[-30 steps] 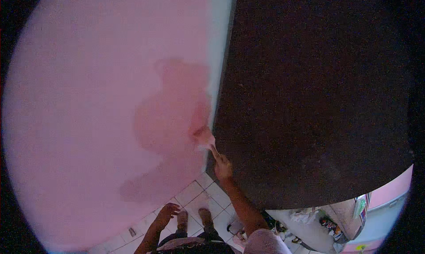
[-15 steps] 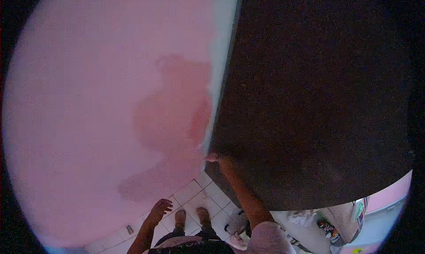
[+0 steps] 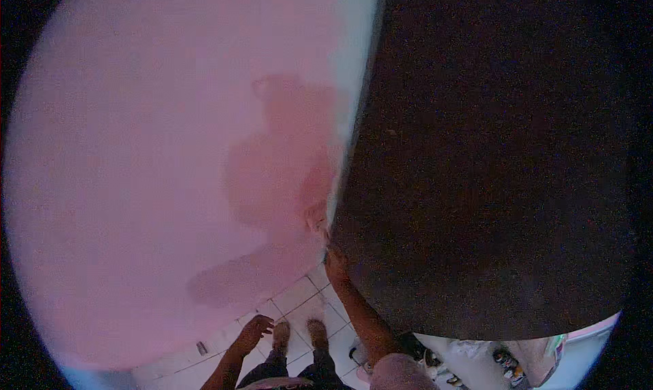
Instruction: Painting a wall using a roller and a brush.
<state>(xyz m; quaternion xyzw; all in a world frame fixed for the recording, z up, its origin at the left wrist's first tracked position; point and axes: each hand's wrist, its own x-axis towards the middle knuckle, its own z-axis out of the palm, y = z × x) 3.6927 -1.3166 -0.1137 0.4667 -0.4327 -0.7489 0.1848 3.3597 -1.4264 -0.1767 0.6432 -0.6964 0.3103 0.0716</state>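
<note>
Wall (image 3: 136, 152): pink, mostly pale and dry-looking.
Left hand (image 3: 253, 330): hangs idle above the tiled floor (image 3: 299, 298), fingers loosely spread, holding nothing.
Painted patch (image 3: 286, 179): a darker, fresh-looking stretch by the wall's edge (small against what is left, I judge).
Brush (image 3: 316, 216): tip on that edge.
Right hand (image 3: 335, 262): fingers closed round the brush handle.
Dark panel (image 3: 490, 152): unpainted.

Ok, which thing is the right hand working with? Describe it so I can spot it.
Find the pink wall where it meets the dark panel. At that edge, above the right hand, is a small brush. It alone touches the darker, wet-looking patch.
</note>
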